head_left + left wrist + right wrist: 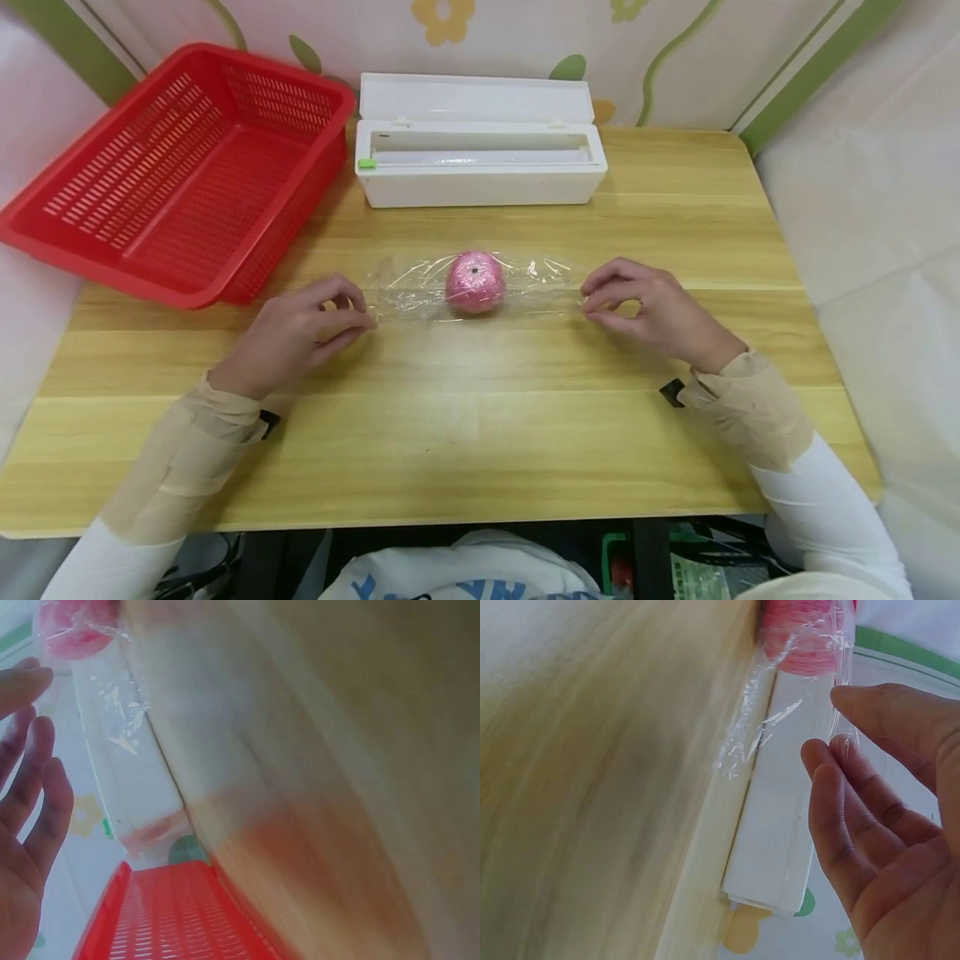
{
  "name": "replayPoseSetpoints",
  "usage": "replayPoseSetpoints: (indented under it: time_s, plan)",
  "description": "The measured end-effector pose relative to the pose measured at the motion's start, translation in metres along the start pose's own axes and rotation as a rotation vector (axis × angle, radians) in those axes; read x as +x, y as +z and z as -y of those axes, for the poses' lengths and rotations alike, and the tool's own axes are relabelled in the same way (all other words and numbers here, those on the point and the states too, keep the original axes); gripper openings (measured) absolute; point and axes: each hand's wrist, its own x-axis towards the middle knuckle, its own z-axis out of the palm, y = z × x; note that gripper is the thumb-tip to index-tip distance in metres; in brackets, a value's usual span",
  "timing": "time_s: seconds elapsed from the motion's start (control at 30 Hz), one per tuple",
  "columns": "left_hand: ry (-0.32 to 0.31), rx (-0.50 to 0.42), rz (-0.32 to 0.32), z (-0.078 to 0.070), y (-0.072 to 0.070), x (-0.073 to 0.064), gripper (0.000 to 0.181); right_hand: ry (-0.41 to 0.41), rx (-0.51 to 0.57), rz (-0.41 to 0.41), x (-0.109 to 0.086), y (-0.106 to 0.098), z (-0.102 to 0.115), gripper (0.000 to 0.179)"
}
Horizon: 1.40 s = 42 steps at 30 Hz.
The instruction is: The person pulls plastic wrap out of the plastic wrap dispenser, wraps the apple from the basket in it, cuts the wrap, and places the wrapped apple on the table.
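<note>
A round pink, fruit-like item with a small dark mark on top sits on the wooden table, under a strip of clear cling film. The film stretches out crinkled to both sides of it. At the film's left end my left hand pinches the edge between thumb and fingertips. My right hand pinches the opposite end. In the right wrist view, film runs down to the thumb and fingertips. The left wrist view has the left thumb covering most of the index finger.
Behind the pink item stands a white cling film dispenser, lid up, with a roll inside and a green slider at its left. A red slatted basket occupies the back left. Flower-patterned sheeting borders the table's back edge.
</note>
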Motion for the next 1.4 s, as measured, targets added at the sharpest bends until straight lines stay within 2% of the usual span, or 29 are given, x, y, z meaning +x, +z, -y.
replayPoseSetpoints:
  time_s: [0.23, 0.6, 0.8, 0.93, 1.17, 1.4]
  plan:
    - [0.054, 0.097, 0.045, 0.000, 0.006, 0.000, 0.026, -0.026, -0.062, 0.042, 0.004, 0.006, -0.004, 0.022]
    - [0.088, 0.181, 0.078, 0.000, 0.011, 0.005, 0.022, -0.035, -0.167, 0.068, 0.013, 0.013, -0.008, 0.021]
    - [0.092, 0.224, 0.109, -0.001, 0.012, 0.009, 0.017, 0.046, -0.173, 0.116, 0.017, 0.015, -0.008, 0.021]
    - [0.113, 0.288, 0.131, -0.001, 0.012, 0.011, 0.018, 0.120, -0.182, 0.169, 0.017, 0.016, -0.007, 0.028]
    - [0.132, 0.383, 0.132, -0.002, 0.014, 0.013, 0.024, 0.164, -0.219, 0.214, 0.013, 0.016, -0.011, 0.033]
    - [0.118, 0.353, 0.117, -0.002, 0.007, 0.007, 0.021, 0.221, -0.235, 0.238, 0.006, 0.012, -0.018, 0.031]
